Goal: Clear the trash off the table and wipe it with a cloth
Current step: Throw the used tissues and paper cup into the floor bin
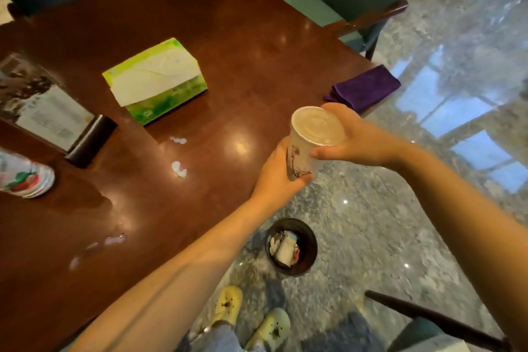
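Well, nearest you, at the lower centre of the frame, the dark bin (313,248) stands on the floor just off the table (243,51), with crumpled rubbish already in it. Higher up, at mid-frame, you hold the paper cup (311,134) in both hands, out past the table's edge. Your left hand (274,177) wraps its lower wall and your right hand (351,134) curls round the rim.

The cup is probably light and thin-walled, so a hard squeeze at mid-height would likely buckle it. The stiffer rim and base are the better places to hold. Its mouth looks pale and glossy, and I cannot tell whether that is a lid or liquid, so keep it upright.

Left of the cup, two white scraps (179,168) lie on the wood. Farther off, at the table's right edge, sits the folded purple cloth (365,87), which looks soft, limp and easy to bunch.
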